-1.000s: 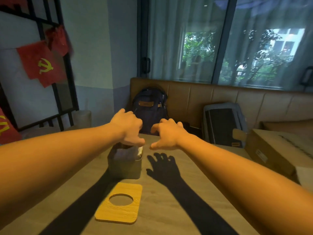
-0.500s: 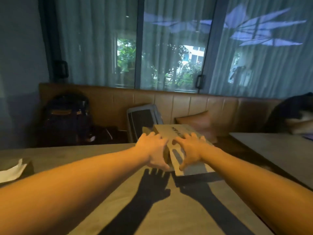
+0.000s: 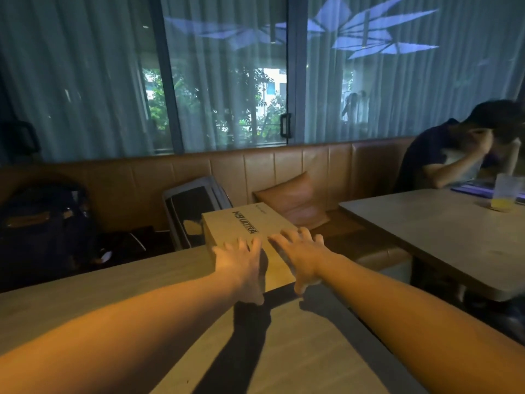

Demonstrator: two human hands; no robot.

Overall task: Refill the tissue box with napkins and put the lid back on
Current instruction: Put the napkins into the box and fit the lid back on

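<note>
Neither the tissue box nor its lid appears in the head view; their position cannot be told. My left hand and right hand both reach forward toward 12 o'clock, fingers spread and released, gripping nothing, over the near end of a brown cardboard box printed with dark lettering. Whether my palms actually touch its top I cannot tell. The box sits at the far edge of my table, overhanging toward the tan leather bench. Behind the box, at 11 o'clock, a grey case leans on the bench back; a dark backpack rests at 10 o'clock, a tan cushion at 1 o'clock. At 2 o'clock a second table carries a cup, with a seated person behind it.
</note>
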